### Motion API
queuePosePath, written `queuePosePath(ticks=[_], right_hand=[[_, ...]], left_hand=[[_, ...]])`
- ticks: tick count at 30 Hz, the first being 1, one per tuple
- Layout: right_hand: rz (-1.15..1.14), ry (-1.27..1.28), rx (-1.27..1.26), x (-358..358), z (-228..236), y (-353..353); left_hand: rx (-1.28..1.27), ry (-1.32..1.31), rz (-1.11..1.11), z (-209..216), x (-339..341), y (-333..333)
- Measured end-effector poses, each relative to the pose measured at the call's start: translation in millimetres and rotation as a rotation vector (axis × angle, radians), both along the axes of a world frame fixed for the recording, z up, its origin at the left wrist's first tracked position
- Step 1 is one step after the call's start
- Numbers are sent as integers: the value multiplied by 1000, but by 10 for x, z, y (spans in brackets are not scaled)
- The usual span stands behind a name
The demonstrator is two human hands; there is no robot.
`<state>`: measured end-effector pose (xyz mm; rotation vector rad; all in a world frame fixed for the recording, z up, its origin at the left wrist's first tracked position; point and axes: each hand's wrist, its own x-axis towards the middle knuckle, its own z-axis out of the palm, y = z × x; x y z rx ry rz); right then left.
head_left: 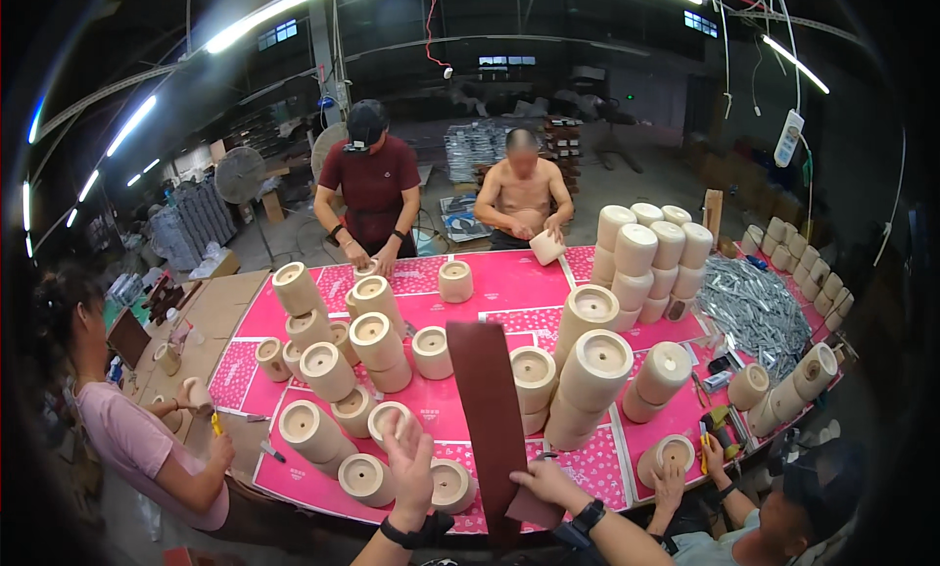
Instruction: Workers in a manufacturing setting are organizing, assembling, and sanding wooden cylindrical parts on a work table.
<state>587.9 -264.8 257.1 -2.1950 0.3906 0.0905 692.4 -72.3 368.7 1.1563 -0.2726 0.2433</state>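
Note:
My right hand [550,486] pinches a long, dark reddish-brown strip [487,409] that looks like sandpaper. The strip stands nearly upright over the table, and its lower part folds out beside my thumb. My left hand [409,468] is raised to the left of the strip, fingers apart and nothing in it. Behind and below that hand are pale wooden cylinders with a hole in the top: one cylinder [366,479] to its left, another cylinder [451,486] to its right. A stacked pair of cylinders [534,380] stands just right of the strip.
Pink printed sheets [441,305] cover the table, with several more cylinder stacks [590,370] on it. A heap of metal parts [749,316] lies at the right. Co-workers handle cylinders on the far side, at the left and at near right; two hold yellow cutters [704,447].

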Motion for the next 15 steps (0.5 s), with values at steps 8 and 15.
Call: queuePosePath(ticks=[8,15], right_hand=[[35,-209,-178,1029,432,-216],[-325,-242,-169,2057,290,-297]], left_hand=[[422,343,-317,-1163,-68,605],[825,29,-133,-1310,333,825]])
